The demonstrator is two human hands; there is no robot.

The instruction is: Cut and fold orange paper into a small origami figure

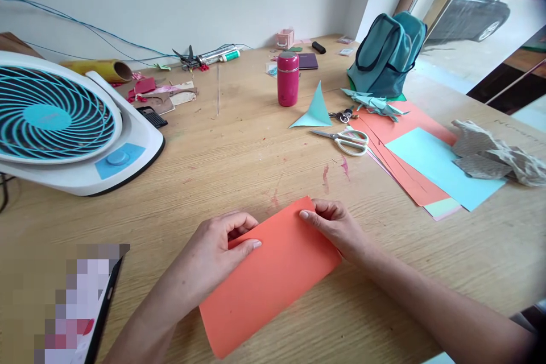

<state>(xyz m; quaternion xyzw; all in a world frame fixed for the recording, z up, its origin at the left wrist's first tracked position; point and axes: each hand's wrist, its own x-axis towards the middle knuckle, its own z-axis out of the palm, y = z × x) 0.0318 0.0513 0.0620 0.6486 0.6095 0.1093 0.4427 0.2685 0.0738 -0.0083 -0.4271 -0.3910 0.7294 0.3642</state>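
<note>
An orange sheet of paper (273, 278), folded into a long rectangle, lies on the wooden table (239, 159) in front of me. My left hand (217, 250) pinches its upper left edge between thumb and fingers. My right hand (333, 224) pinches the upper right corner, fingers curled over the fold. Both hands press the paper flat against the table.
A white and teal fan (63, 125) stands at the left. White-handled scissors (345, 139), a teal paper cone (315, 109), a pink flask (288, 78), a teal backpack (386, 54), stacked coloured sheets (426, 165) and crumpled paper (495, 153) lie at the right. A phone (94, 313) sits bottom left.
</note>
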